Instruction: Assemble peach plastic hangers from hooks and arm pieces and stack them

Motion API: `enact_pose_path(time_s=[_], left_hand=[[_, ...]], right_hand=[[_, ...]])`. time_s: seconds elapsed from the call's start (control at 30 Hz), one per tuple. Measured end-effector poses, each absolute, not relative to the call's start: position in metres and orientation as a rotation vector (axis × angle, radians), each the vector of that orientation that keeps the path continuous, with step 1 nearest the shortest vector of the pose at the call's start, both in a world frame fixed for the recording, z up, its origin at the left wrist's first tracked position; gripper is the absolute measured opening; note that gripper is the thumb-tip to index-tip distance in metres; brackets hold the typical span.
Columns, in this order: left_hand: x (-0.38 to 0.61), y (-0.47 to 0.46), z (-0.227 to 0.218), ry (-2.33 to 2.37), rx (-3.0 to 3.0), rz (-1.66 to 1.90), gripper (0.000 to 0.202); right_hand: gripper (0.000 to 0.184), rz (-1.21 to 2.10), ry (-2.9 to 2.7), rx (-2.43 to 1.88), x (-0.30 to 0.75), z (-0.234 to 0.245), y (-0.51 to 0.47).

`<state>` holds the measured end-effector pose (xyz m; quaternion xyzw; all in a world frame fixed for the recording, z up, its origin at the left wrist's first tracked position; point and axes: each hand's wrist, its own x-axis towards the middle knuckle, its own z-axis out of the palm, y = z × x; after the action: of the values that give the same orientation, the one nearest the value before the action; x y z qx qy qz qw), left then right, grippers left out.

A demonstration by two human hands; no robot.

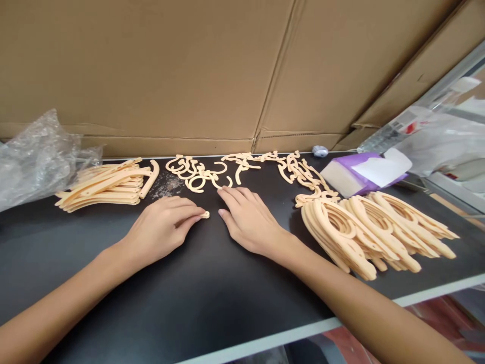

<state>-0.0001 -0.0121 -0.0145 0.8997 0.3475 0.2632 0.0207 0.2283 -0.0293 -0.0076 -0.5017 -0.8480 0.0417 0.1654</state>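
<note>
Lt beige pc [205, 215], mostly hidden

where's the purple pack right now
In the head view, the purple pack is right of centre on the black tabletop, just behind the stacked cream pieces.

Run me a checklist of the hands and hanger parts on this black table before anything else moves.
1. Left hand gripping the beige hanger piece: ok; its end pokes out from the pinch.
2. Right hand touching the curved hook ahead of it: cannot tell; they nearly meet in this view.
3. Hook cluster sorted: not ok; pieces overlap loosely.
4. Hanger arm stack neat: not ok; upper arms lie askew.
5. Table clean: not ok; pale debris beside the stack.
6. Right forearm clear of the folded hangers: cannot tell; one view hides the gap.
</note>
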Motion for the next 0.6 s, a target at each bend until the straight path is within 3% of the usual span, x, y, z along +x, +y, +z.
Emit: enact_pose_path(time_s=[0.2,0.43,0.6], left_hand=[[-0.002,-0.016,-0.006,1.019,3.102,0.708,0.027],[0.002,-0.028,0.003,1.064,3.213,0.556,0.043],[0.007,-0.028,-0.003,1.178,3.186,0.560,0.031]], right_hand=[[0.047,0.110,-2.386,-1.504,0.228,-0.006,-0.031],[0.036,0.145,-2.389,-1.549,0.233,-0.004,-0.029],[0.038,0.177,-2.365,-1.540,0.237,-0.003,-0.029]])
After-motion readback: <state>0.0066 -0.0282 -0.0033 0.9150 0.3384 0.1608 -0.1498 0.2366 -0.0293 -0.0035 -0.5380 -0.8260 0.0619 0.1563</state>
